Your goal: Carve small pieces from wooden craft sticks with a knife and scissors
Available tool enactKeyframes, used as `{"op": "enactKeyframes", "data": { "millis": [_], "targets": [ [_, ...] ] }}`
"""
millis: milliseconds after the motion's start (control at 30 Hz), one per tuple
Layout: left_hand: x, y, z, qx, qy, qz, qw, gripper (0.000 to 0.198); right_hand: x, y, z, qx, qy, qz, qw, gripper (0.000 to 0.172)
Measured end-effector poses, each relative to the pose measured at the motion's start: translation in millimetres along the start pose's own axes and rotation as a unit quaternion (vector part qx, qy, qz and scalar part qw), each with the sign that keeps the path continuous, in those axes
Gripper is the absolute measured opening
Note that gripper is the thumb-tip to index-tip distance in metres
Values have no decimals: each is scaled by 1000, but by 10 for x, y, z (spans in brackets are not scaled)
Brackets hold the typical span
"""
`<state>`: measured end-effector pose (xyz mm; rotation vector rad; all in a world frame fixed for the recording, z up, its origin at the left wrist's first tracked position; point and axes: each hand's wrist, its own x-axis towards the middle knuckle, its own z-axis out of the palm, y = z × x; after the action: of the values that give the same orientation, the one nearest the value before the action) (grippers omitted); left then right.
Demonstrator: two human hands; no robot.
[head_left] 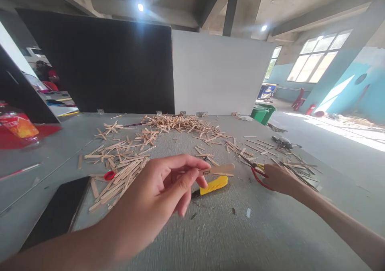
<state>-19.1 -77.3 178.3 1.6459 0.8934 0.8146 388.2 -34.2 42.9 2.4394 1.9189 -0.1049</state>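
Observation:
My left hand (162,193) is raised over the grey table (210,231), pinching a flat wooden stick (221,169) between thumb and fingers. Just beyond it a yellow utility knife (213,185) lies on the table. My right hand (278,178) rests on the table to the right, closed round the red handles of a pair of cutters (255,170), whose blades point left. Piles of wooden sticks (120,170) lie left of the left hand, and more wooden sticks (180,123) lie at the far edge.
A small red ring (109,175) sits among the near sticks. A dark slab (57,211) lies at the table's left edge. A red-labelled bottle (18,124) stands far left. Black and white boards (216,74) rise behind the table; green bins (263,113) stand beyond on the floor.

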Motion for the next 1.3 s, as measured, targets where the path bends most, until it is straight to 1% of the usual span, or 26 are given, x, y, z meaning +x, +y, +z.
{"op": "enactKeyframes", "data": {
  "millis": [67, 100, 133, 167, 233, 267, 300, 333, 367, 400, 433, 467, 500, 567, 600, 667, 733, 800, 900, 967, 1033, 1167, 1300],
  "targets": [
    [-21, 68, -13, 2, 17, 24, 1000, 23, -86, -127, -128, 104, 1, -7, 995, 28],
    [-20, 94, -8, -3, 15, 33, 999, 24, -163, -221, -198, 170, 1, -26, 985, 32],
    [-10, 114, 9, -8, 13, 44, 999, 25, -261, -333, -267, 239, -5, -59, 969, 36],
    [7, 128, 35, -15, 16, 55, 998, 25, -378, -458, -330, 304, -17, -95, 948, 44],
    [59, 134, 110, -31, 33, 84, 995, 21, -653, -730, -423, 400, -33, -163, 901, 67],
    [89, 126, 151, -37, 45, 98, 993, 18, -799, -864, -447, 456, -37, -203, 865, 72],
    [118, 114, 188, -43, 55, 108, 992, 16, -944, -990, -454, 569, -48, -258, 780, 69],
    [144, 97, 219, -47, 60, 112, 991, 15, -1082, -1100, -444, 646, -66, -301, 699, 69],
    [164, 79, 243, -50, 63, 111, 990, 16, -1207, -1193, -419, 674, -84, -316, 663, 67],
    [178, 60, 259, -53, 65, 109, 991, 18, -1315, -1266, -382, 688, -93, -306, 651, 64],
    [185, 43, 270, -57, 66, 103, 991, 20, -1403, -1321, -336, 696, -88, -292, 650, 59],
    [187, 26, 278, -60, 66, 95, 992, 22, -1470, -1359, -288, 697, -96, -254, 664, 53],
    [184, 9, 285, -62, 61, 89, 992, 22, -1516, -1384, -241, 701, -99, -249, 661, 59],
    [174, -26, 307, -59, 39, 76, 995, 19, -1559, -1407, -168, 714, -133, -288, 625, 74],
    [169, -46, 324, -55, 23, 71, 996, 19, -1565, -1409, -141, 713, -151, -281, 625, 76],
    [169, -92, 365, -37, -9, 61, 997, 21, -1561, -1400, -99, 704, -164, -266, 638, 73],
    [182, -141, 410, -19, -38, 32, 999, 21, -1553, -1379, -61, 693, -148, -271, 652, 68],
    [200, -184, 447, -4, -68, -4, 998, 21, -1546, -1357, -36, 688, -126, -283, 656, 66],
    [223, -231, 478, 12, -97, -31, 995, 22, -1540, -1336, -50, 683, -137, -264, 667, 60],
    [231, -250, 484, 18, -106, -34, 994, 22, -1539, -1329, -75, 676, -148, -262, 673, 62],
    [238, -263, 484, 27, -108, -35, 993, 23, -1542, -1324, -79, 664, -147, -264, 684, 67],
    [253, -282, 486, 42, -113, -29, 992, 26, -1588, -1316, 10, 649, -117, -241, 712, 72],
    [253, -317, 488, 29, -125, -40, 991, 28, -1671, -1327, 107, 659, -83, -195, 721, 81]
  ]
}}
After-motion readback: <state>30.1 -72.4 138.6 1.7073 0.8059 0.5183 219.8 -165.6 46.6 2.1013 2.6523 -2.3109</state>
